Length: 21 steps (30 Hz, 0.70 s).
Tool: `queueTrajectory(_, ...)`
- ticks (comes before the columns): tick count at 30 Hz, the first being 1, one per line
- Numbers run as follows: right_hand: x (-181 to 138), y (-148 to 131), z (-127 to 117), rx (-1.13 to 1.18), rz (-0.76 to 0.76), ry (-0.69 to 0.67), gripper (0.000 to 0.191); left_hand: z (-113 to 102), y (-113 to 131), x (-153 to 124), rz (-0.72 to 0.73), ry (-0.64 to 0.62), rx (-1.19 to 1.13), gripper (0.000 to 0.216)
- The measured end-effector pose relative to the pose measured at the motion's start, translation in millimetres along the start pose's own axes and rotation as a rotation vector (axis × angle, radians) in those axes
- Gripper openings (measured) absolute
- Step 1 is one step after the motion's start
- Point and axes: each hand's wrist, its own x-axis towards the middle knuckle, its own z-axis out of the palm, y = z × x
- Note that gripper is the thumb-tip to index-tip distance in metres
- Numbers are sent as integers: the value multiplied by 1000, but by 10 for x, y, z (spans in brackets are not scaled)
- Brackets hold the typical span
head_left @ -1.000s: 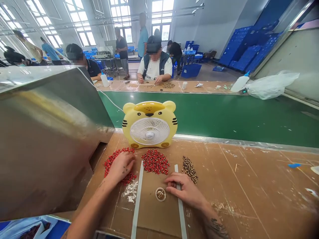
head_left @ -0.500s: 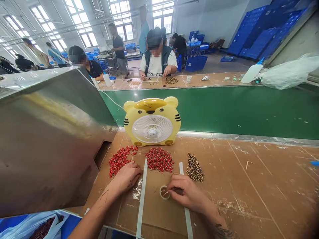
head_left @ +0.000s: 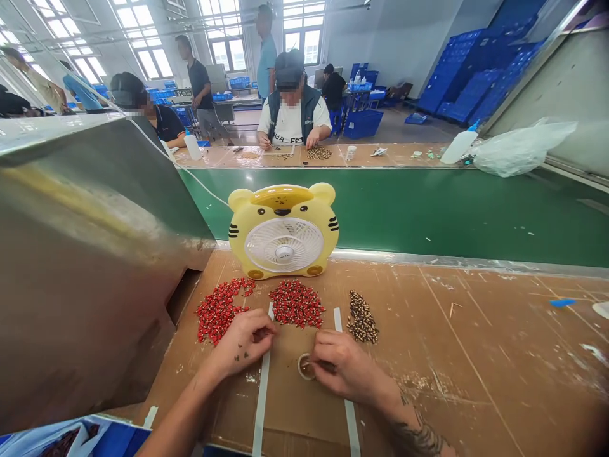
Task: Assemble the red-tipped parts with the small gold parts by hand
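My left hand (head_left: 251, 336) is closed in a pinch over the left tape strip (head_left: 261, 400), just right of a pile of small red pieces (head_left: 216, 314). What its fingertips hold, if anything, is too small to make out. My right hand (head_left: 340, 363) pinches a thin, pale stick at a small whitish ring (head_left: 305, 374), which lies on the brown cardboard sheet (head_left: 304, 412). A second pile of red pieces (head_left: 297, 304) lies beyond the hands. Right of it is a pile of small black-and-gold pieces (head_left: 362, 317).
A yellow tiger-shaped fan (head_left: 284, 231) stands behind the piles. A large metal box (head_left: 90, 266) takes up the left side. Across a green panel (head_left: 404, 209), a co-worker (head_left: 295, 108) sits at another bench. A blue scrap (head_left: 562, 303) lies at right.
My left hand has moved right, away from the left red pile to the tape strip, its fingers pinched. My right hand stays by the ring. The whole view has shifted slightly.
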Motion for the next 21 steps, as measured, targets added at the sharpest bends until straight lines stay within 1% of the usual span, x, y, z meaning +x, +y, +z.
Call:
queueTrajectory(2,5,16,22,16,-12,1,16,117,68,54,-9,49,-257,13)
queueTrajectory(5,17,19,40,2,-9,39,16,287,120,178,-58,29,-618,7)
queueTrajectory(7,21,19,44,28,-35,45,16,373,104,240,-133,4,-819,8)
queueTrajectory(9,21,27,52,60,-45,57,16,439,55,259,-220,-15,-968,12)
queueTrajectory(11,21,39,67,79,-31,63,16,489,-3,241,-279,-1,-1048,15)
queueTrajectory(15,27,55,103,97,-20,40,15,547,-59,192,-312,60,-1071,17)
queueTrajectory(19,-2,65,84,133,-13,41,14,557,-26,198,-298,42,-1072,17)
queueTrajectory(21,-33,84,44,192,16,94,14,559,-9,207,-310,30,-1081,17)
